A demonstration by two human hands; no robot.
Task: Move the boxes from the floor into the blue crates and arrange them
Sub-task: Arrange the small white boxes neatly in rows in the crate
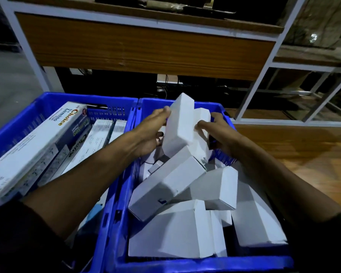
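Over the far end of the right blue crate (124, 194), the left hand (152, 133) and the right hand (218, 131) hold between them a plain white box (180, 123), tilted nearly upright; the left fingers curl against its left face and the right fingertips (200, 125) pinch its right edge, with a second white box (202, 119) touching it from behind. Below the hands, loose white boxes (165, 186) lie piled at mixed angles, several leaning on one another and filling the crate from wall to wall (the crate floor is hidden almost everywhere). Beside it, touching along the rims, the left blue crate (53, 99) holds long printed cartons (34, 146) laid side by side, partly covered by the left forearm. Beyond both crates stands a white-framed shelf unit with a wooden panel (146, 46), cables showing in the dark gap beneath. A wooden floor (303, 154) shows at right.
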